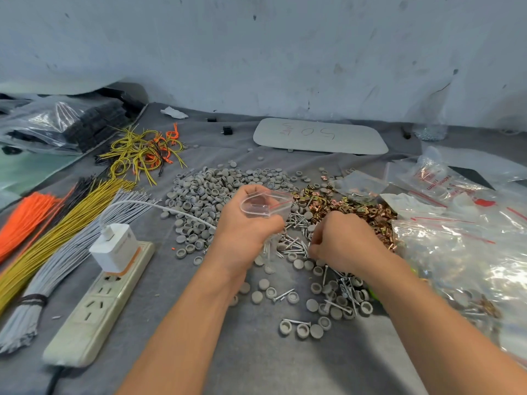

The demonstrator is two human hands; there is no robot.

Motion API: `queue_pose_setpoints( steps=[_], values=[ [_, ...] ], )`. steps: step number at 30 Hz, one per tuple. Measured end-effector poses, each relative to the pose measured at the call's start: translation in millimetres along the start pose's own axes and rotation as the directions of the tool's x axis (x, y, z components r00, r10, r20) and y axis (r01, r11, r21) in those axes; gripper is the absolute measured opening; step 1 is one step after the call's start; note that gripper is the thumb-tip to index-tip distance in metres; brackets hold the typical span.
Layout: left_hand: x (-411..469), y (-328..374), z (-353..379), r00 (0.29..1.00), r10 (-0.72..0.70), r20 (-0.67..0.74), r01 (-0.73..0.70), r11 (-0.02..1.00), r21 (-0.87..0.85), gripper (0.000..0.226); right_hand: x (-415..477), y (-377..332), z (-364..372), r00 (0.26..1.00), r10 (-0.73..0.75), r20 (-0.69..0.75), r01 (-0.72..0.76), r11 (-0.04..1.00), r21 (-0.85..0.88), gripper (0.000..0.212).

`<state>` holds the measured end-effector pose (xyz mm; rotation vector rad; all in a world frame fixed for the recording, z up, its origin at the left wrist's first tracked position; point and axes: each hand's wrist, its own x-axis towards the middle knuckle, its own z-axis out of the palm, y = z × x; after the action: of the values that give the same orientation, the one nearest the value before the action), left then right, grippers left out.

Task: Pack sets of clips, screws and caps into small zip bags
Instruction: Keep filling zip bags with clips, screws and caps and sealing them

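left hand [245, 223] grips bag [268, 205] above the pile edge, between caps [205, 192] and clips [342, 206], fingers curled round it, mouth spread wide. right hand [342, 240] curls down into screws [293, 243]; cannot tell if any are pinched. judgement: take a few screws, line them up, drop them point-first, bag close by. bag mouth points up and away; long axis runs near-to-far, body hanging under the hand.
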<state>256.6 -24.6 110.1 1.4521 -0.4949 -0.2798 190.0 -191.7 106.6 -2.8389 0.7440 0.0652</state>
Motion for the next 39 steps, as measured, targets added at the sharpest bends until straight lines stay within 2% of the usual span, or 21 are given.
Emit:
queue_pose_setpoints(
  steps=[2, 5, 7, 11, 14, 19, 23, 25, 28, 30, 32, 34, 36, 39],
  values=[
    [0.4, 1.3, -1.9, 1.000, 0.013, 0.003, -0.013, 1.000, -0.004, 0.041, 1.5, -2.0, 4.8, 1.000, -0.018, -0.015, 0.017, 0.999, -0.040, 0.019],
    [0.7, 1.4, -3.4, 1.000, 0.019, -0.001, -0.019, 1.000, -0.003, 0.042, 2.6, -5.1, 10.0, 0.999, -0.041, -0.020, 0.039, 0.994, -0.099, 0.006],
    [2.1, 1.0, -4.4, 1.000, 0.015, -0.012, -0.015, 1.000, 0.005, 0.042, 0.9, -7.2, 11.1, 0.997, -0.073, -0.010, 0.071, 0.985, -0.157, 0.010],
    [3.6, -1.0, -6.2, 1.000, 0.001, -0.028, 0.000, 1.000, 0.027, 0.044, -2.3, -9.0, 11.1, 0.998, -0.062, 0.008, 0.063, 0.995, -0.071, 0.019],
    [3.3, -1.9, -6.3, 0.999, -0.003, -0.032, 0.004, 0.999, 0.050, 0.045, -2.3, -10.0, 14.1, 0.998, -0.057, 0.006, 0.057, 0.998, -0.013, 0.012],
    [3.0, -0.8, -5.7, 0.999, -0.012, -0.034, 0.014, 0.998, 0.066, 0.046, -5.6, -13.5, 14.3, 0.996, -0.083, -0.041, 0.083, 0.997, -0.011, 0.013],
    [2.1, -0.7, -6.5, 1.000, -0.014, -0.014, 0.015, 0.995, 0.098, 0.045, -8.8, -11.1, 4.0, 0.991, -0.019, -0.134, 0.033, 0.995, 0.098, 0.015],
    [1.9, -1.6, -6.0, 1.000, -0.006, -0.020, 0.009, 0.989, 0.145, 0.043, -10.1, -8.2, -2.6, 0.964, 0.016, -0.264, 0.052, 0.967, 0.250, 0.015],
    [0.5, -2.1, -1.9, 0.999, 0.025, -0.024, -0.017, 0.963, 0.270, 0.043, -19.6, -10.5, -23.8, 0.853, 0.054, -0.519, 0.263, 0.815, 0.517, 0.012],
    [-0.6, -3.1, 2.3, 1.000, 0.023, -0.008, -0.020, 0.947, 0.319, 0.045, -28.3, -14.5, -40.1, 0.811, -0.048, -0.583, 0.430, 0.724, 0.539, 0.016],
    [-2.2, -2.9, 6.3, 1.000, 0.006, 0.029, -0.016, 0.938, 0.346, 0.047, -33.9, -19.4, -47.7, 0.785, -0.233, -0.574, 0.509, 0.772, 0.381, 0.025],
    [-3.9, -3.1, 9.4, 0.997, -0.006, 0.076, -0.023, 0.930, 0.367, 0.047, -37.5, -26.2, -45.4, 0.791, -0.355, -0.498, 0.517, 0.823, 0.235, 0.032],
    [-5.8, -3.9, 11.0, 0.997, -0.012, 0.080, -0.017, 0.938, 0.347, 0.048, -37.7, -29.1, -40.7, 0.828, -0.311, -0.466, 0.480, 0.822, 0.306, 0.032],
    [-6.5, -4.0, 10.6, 1.000, 0.002, 0.011, -0.005, 0.958, 0.286, 0.048, -34.3, -20.9, -41.6, 0.848, -0.054, -0.528, 0.369, 0.774, 0.515, 0.020]
  ],
)
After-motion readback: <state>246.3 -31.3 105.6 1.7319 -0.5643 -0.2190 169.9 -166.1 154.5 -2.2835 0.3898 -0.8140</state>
